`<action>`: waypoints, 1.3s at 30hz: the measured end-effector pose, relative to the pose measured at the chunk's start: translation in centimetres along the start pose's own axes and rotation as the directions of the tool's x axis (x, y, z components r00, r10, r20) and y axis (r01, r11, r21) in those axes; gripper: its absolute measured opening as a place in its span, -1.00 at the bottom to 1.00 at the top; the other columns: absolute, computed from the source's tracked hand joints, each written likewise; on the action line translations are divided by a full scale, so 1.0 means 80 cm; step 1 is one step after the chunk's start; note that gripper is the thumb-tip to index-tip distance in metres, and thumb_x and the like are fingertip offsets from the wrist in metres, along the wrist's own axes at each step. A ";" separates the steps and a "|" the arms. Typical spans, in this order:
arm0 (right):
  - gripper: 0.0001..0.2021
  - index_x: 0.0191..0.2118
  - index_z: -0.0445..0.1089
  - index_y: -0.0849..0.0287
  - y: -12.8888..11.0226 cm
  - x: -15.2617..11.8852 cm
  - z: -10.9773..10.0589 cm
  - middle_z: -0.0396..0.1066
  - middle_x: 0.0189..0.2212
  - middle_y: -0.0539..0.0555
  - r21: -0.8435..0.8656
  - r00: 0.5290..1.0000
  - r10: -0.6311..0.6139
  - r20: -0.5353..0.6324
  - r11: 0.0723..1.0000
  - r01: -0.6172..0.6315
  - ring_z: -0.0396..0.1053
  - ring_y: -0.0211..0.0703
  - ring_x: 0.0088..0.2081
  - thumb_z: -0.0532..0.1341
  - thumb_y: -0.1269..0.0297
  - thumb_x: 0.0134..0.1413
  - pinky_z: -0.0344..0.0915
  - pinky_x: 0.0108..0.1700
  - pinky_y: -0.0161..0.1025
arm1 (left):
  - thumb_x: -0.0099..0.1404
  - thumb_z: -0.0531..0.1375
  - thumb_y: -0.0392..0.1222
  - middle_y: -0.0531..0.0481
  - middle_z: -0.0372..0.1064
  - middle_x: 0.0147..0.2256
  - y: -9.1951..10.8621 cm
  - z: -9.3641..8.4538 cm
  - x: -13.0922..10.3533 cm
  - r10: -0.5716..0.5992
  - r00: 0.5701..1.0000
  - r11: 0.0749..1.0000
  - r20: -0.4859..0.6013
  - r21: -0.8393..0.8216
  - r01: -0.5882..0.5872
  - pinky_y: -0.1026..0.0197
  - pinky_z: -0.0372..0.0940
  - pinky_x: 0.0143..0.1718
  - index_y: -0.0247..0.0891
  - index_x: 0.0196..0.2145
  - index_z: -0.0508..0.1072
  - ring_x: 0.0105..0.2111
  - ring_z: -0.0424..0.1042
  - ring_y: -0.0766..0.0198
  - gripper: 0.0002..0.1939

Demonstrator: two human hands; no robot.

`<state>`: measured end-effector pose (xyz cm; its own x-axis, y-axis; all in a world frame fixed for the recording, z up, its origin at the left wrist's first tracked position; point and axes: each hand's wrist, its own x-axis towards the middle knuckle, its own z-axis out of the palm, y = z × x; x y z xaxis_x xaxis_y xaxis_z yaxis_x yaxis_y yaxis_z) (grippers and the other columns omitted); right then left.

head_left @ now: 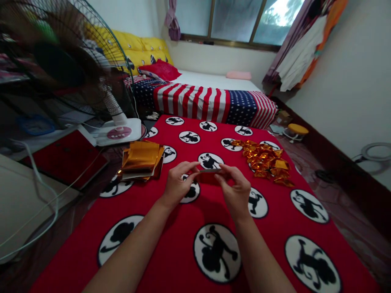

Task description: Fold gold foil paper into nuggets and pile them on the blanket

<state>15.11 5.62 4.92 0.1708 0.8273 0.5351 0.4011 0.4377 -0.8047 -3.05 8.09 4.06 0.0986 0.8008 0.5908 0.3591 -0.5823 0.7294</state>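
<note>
Above the red cloth (pixel 171 236) with its black-and-white monkey circles, a thin sheet of paper (pixel 209 171) stretches between my two hands, seen almost edge-on. My left hand (pixel 180 181) pinches its left end with thumb and fingertips. At the other end, my right hand (pixel 234 185) pinches it the same way. To the left lies an uneven stack of gold foil paper (pixel 143 156), its sheets pale at the edges. On the right is a loose pile of shiny folded gold paper pieces (pixel 265 158), apart from my right hand.
A fan (pixel 119 130) with a wire cage stands at the left, near a red panel (pixel 64 158) and a pale cable (pixel 56 199). Beyond the cloth is a bed (pixel 195 99) with a stars-and-stripes cover. A yellow stool (pixel 297 129) stands by the right wall.
</note>
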 end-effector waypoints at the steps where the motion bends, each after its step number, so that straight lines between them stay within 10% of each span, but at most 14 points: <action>1: -0.76 -0.12 0.48 0.10 -0.004 0.005 -0.002 0.44 -0.29 0.04 -0.003 0.997 -0.080 -0.010 0.997 0.080 0.41 -0.18 -0.26 0.25 0.41 0.07 0.36 -0.19 -0.22 | 0.24 0.19 -0.37 -0.01 0.49 -0.27 0.003 0.001 0.007 0.088 0.996 0.995 -0.026 0.054 -0.087 0.18 0.32 -0.12 -0.17 -0.09 0.51 -0.22 0.43 0.27 -0.72; 4: -0.82 -0.20 0.52 0.07 0.003 0.001 -0.005 0.43 -0.29 0.06 -0.004 0.980 -0.199 0.006 0.980 0.199 0.41 -0.17 -0.25 0.24 0.44 0.10 0.36 -0.21 -0.23 | 0.24 0.19 -0.37 -0.01 0.49 -0.25 0.001 0.005 0.005 0.217 0.976 0.961 -0.019 0.182 -0.210 0.08 0.26 -0.01 -0.15 -0.14 0.52 -0.12 0.37 0.20 -0.74; 13: -0.63 -0.05 0.46 0.03 0.084 -0.040 -0.003 0.44 -0.04 0.11 -0.062 0.959 -0.056 0.276 0.995 0.076 0.36 -0.03 0.03 0.23 0.50 0.01 0.26 0.10 0.00 | 0.19 0.11 -0.46 -0.04 0.38 0.06 -0.030 0.018 -0.038 0.085 0.939 0.965 0.334 0.206 -0.161 0.03 0.17 0.10 -0.08 0.13 0.33 0.08 0.31 0.17 -0.44; 25: -0.80 -0.25 0.53 0.06 0.078 -0.045 -0.011 0.50 -0.10 0.11 0.058 0.901 -0.025 0.432 0.998 0.000 0.39 -0.03 0.02 0.30 0.48 -0.01 0.29 0.07 -0.05 | -0.02 0.10 -0.58 0.01 0.53 -0.18 -0.042 0.001 -0.041 0.049 0.837 0.981 0.545 0.132 -0.143 0.05 0.24 -0.02 -0.15 -0.19 0.55 -0.14 0.44 0.19 -0.50; 39: -0.85 -0.35 0.55 0.06 0.061 -0.045 -0.029 0.45 -0.31 0.04 -0.142 0.871 0.043 0.489 0.989 0.031 0.37 -0.14 -0.23 0.22 0.39 0.14 0.28 -0.17 -0.19 | 0.28 0.17 -0.29 -0.05 0.50 -0.38 -0.036 -0.007 -0.048 -0.026 0.880 0.982 0.474 0.175 -0.065 0.16 0.29 -0.22 -0.21 -0.32 0.55 -0.32 0.41 0.23 -0.87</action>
<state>18.51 3.98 -0.30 -0.2742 0.9117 0.3059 0.5300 0.4087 -0.7430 -5.02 6.58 -0.12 0.5170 0.7865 0.3377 0.5089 -0.5997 0.6175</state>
